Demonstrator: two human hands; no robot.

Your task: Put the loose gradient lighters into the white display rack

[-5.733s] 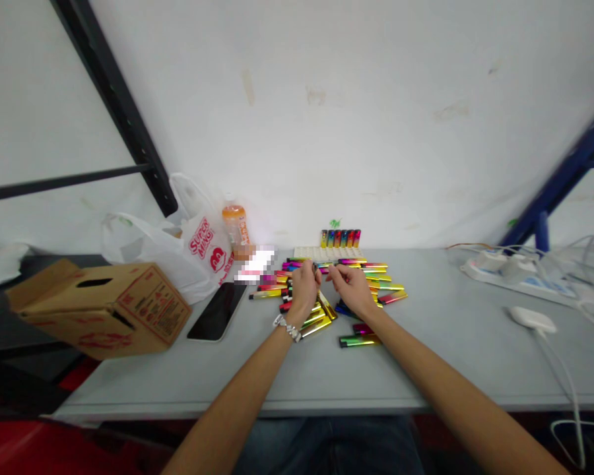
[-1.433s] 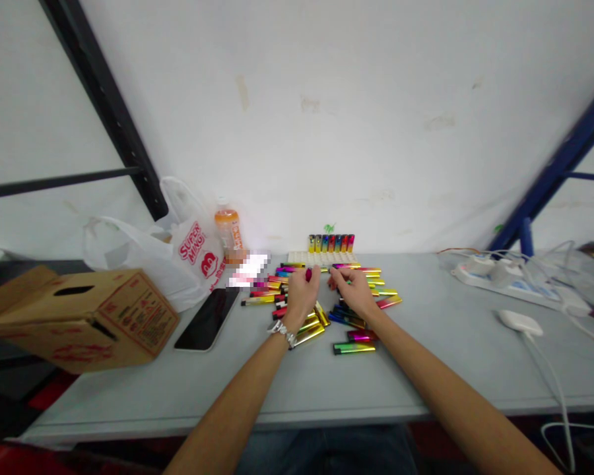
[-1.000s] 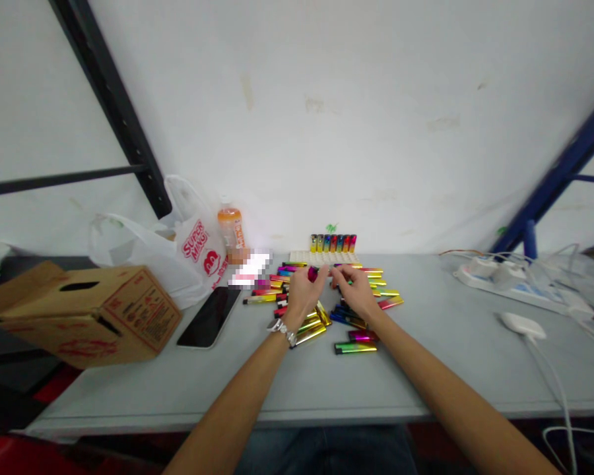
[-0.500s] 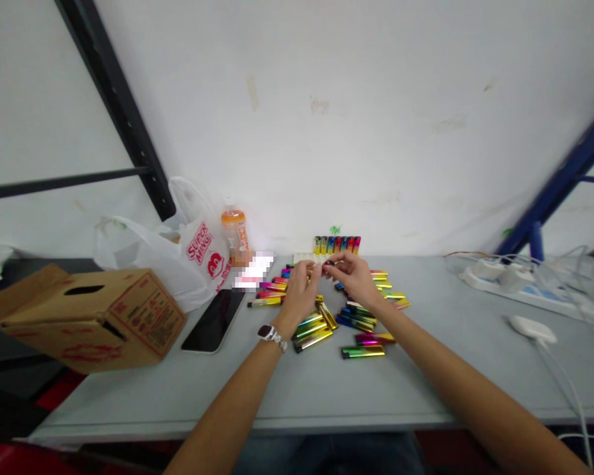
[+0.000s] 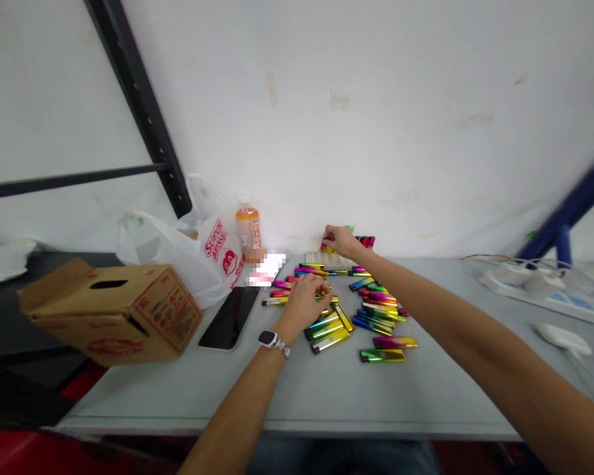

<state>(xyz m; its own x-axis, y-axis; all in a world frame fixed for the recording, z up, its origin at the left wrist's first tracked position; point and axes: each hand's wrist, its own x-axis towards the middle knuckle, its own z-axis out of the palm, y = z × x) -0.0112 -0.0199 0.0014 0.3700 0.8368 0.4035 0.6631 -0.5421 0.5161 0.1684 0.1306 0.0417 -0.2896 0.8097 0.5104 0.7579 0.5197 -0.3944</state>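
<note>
At the back of the table my right hand [image 5: 344, 241] is closed with its fingertips pinched on a shiny lighter [image 5: 323, 245], mostly covered by the fingers. It is above a white slotted tray [image 5: 314, 258], where a row of upright lighters [image 5: 365, 242] stands, partly hidden behind the hand. My left hand [image 5: 305, 302], with a watch on its wrist, is low over the left group of loose lighters. Its fingers are bent and apart, close to gold lighters. Several metallic lighters [image 5: 330, 341] lie in front of it, and more lighters [image 5: 380, 310] lie to the right.
On the left are a cardboard box [image 5: 113, 310], a white plastic bag [image 5: 202, 264], a black phone [image 5: 230, 318] and an orange-capped bottle [image 5: 248, 231]. A power strip [image 5: 549, 293] and a white adapter [image 5: 564, 338] with cables lie on the right. A wall stands behind the table.
My hands have come apart from the middle. The right hand has moved back to the tray with a lighter; the left has dropped onto the loose lighters. The view has shifted slightly.
</note>
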